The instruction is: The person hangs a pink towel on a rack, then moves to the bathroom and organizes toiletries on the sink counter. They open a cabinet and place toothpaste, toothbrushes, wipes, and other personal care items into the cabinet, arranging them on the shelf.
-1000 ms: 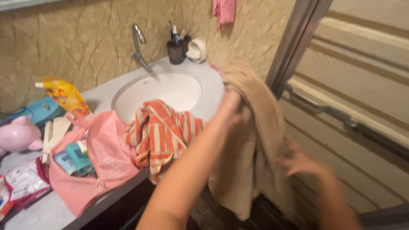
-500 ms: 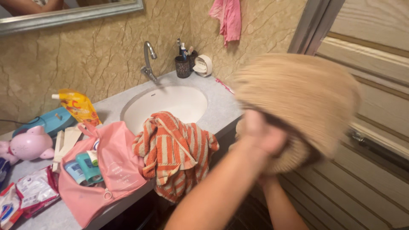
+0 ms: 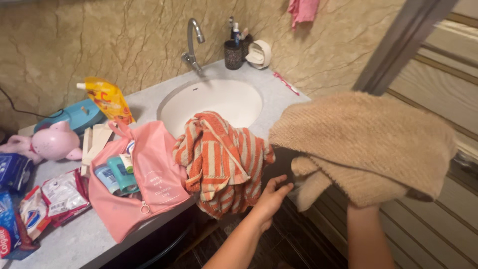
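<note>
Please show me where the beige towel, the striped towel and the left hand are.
beige towel (image 3: pixel 363 144), head view, middle of its draped top.
striped towel (image 3: pixel 221 159), head view, centre of its folds.
left hand (image 3: pixel 273 196), head view, back of the hand.

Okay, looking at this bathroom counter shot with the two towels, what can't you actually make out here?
Head view only:
- Right hand: hidden under the tan towel draped over it; grip cannot be told.
- Striped towel: its lower end hangs below the counter edge, partly behind the left hand.
- Pink pouch: contents mostly covered by its fabric.
- Cup by the faucet: items inside too small.
</note>
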